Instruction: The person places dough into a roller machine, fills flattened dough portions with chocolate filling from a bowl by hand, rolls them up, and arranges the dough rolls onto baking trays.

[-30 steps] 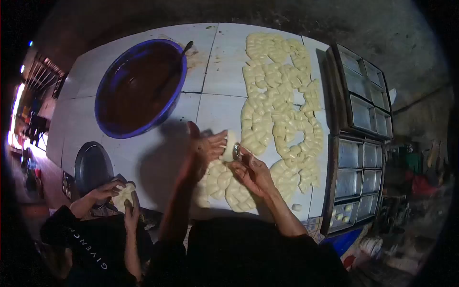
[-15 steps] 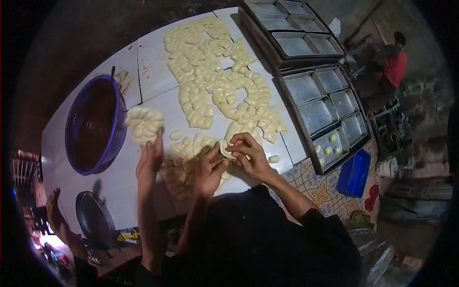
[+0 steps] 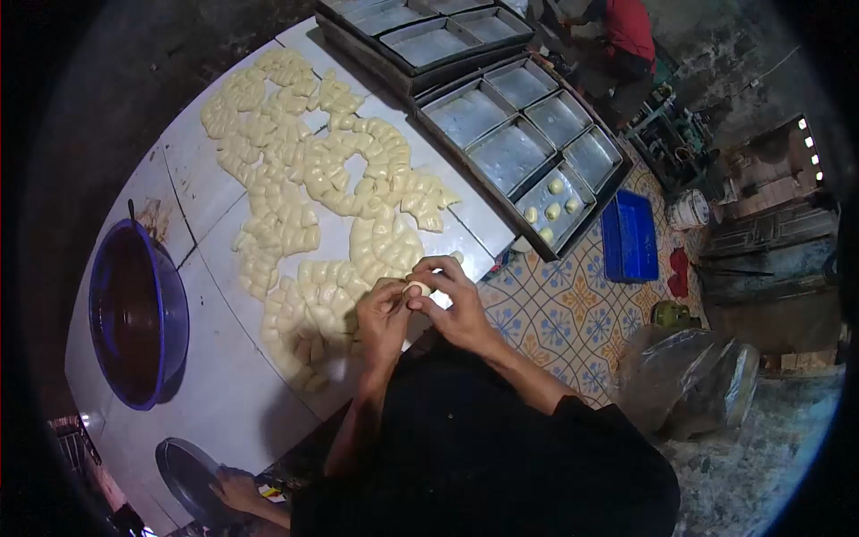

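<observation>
My left hand and my right hand meet above the table's near edge. Between their fingertips is a small pale piece of dough, closed in by both hands and partly hidden. Just beyond, a broad spread of cut dough pieces lies on the white tiled table. Behind my right fingers a single dough piece shows near the table's edge. To the right, several dough balls sit in one compartment of a metal baking tray.
A purple basin of dark contents stands at the left. Another person's hand touches a round dark pan. A blue crate is on the patterned floor. A person in red is at the back.
My view has swung right. The dough between my fingers looks more compact. The other person's hand, which held up a dough cluster, is now at the round pan without it.
</observation>
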Demonstrator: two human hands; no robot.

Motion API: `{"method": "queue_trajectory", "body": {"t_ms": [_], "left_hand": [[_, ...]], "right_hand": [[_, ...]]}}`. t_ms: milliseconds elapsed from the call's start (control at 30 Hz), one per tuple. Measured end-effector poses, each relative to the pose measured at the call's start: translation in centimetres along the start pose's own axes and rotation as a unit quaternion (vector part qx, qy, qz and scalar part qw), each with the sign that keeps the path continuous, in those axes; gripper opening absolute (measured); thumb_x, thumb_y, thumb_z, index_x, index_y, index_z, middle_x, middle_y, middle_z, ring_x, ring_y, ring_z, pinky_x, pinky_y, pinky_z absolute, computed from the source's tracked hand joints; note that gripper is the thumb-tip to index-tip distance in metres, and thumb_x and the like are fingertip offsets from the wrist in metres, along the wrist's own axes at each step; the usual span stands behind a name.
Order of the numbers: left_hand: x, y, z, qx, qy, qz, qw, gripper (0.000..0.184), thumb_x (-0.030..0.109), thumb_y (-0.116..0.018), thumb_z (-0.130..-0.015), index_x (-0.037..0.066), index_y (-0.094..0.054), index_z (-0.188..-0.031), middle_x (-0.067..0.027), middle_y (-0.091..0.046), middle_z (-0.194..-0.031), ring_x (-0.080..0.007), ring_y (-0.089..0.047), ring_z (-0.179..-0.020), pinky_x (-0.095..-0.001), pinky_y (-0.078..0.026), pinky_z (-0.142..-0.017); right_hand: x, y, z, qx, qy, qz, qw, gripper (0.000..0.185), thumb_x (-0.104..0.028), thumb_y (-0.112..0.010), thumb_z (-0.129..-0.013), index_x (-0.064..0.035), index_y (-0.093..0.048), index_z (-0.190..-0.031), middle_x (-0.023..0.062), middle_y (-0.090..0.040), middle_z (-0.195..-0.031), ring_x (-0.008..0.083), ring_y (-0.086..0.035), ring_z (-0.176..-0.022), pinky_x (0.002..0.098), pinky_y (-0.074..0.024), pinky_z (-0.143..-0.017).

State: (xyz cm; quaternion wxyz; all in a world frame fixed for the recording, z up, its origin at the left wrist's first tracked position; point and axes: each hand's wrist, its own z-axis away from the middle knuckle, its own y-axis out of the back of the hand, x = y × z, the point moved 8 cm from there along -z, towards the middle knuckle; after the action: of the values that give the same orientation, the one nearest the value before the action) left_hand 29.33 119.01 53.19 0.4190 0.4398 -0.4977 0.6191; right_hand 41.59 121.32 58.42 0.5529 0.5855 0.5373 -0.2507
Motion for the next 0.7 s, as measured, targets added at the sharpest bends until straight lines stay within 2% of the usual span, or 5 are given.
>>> {"method": "queue_trajectory", "body": {"t_ms": [267,367,467,567,700], "left_hand": [[0.4,-1.5,0.6,0.002,-0.033,-0.017,0.999,0.011,0.007,-0.066,-0.087,-0.003,-0.061,-0.086,-0.0035,-0.060,-0.084,-0.0100,-0.057,-0.077,-0.0226,-0.046,-0.070],[0.3,-1.4,0.0,0.021,-0.074,-0.127,0.989,0.011,0.008,-0.066,-0.086,-0.002,-0.061,-0.086,-0.0067,-0.060,-0.085,-0.0106,-0.057,-0.078,-0.0231,-0.046,-0.070],[-0.5,-1.9,-0.9,0.036,0.073,-0.199,0.977,0.010,0.009,-0.067,-0.084,0.001,-0.061,-0.086,-0.0099,-0.060,-0.094,-0.0173,-0.058,-0.091,-0.0302,-0.047,-0.077],[1.4,-5.3,-2.6,0.009,-0.121,-0.244,0.962,0.037,0.002,-0.067,-0.081,0.001,-0.051,-0.114,-0.0077,-0.059,-0.099,-0.0135,-0.057,-0.092,-0.0276,-0.048,-0.075],[0.8,-9.9,-4.3,-0.075,-0.187,-0.225,0.953,0.065,0.006,-0.068,-0.080,0.000,-0.036,-0.136,-0.0123,-0.048,-0.126,-0.0201,-0.053,-0.111,-0.0320,-0.046,-0.089]], "right_hand": [[2.8,0.6,1.3,0.001,-0.165,-0.134,0.977,0.013,-0.004,-0.069,-0.079,0.0012,-0.070,-0.091,0.0115,-0.065,-0.089,0.0227,-0.060,-0.084,0.0333,-0.0470,-0.073],[1.4,2.2,-0.6,0.036,-0.027,-0.038,0.998,0.014,-0.007,-0.068,-0.081,0.0005,-0.070,-0.092,0.0114,-0.066,-0.084,0.0202,-0.060,-0.079,0.0310,-0.0468,-0.072],[6.9,1.4,-1.0,-0.101,-0.129,-0.112,0.980,0.017,-0.012,-0.065,-0.086,-0.0004,-0.068,-0.098,0.0078,-0.065,-0.090,0.0149,-0.059,-0.084,0.0295,-0.0468,-0.074],[8.7,2.7,-1.9,-0.102,-0.178,-0.243,0.948,0.038,-0.014,-0.062,-0.089,-0.0002,-0.054,-0.124,0.0056,-0.063,-0.101,0.0115,-0.057,-0.089,0.0292,-0.0474,-0.079],[10.9,5.5,-1.8,-0.418,-0.311,-0.320,0.791,0.054,-0.011,-0.057,-0.090,-0.0075,-0.039,-0.141,0.0090,-0.061,-0.111,0.0164,-0.060,-0.092,0.0305,-0.0483,-0.086]]}}
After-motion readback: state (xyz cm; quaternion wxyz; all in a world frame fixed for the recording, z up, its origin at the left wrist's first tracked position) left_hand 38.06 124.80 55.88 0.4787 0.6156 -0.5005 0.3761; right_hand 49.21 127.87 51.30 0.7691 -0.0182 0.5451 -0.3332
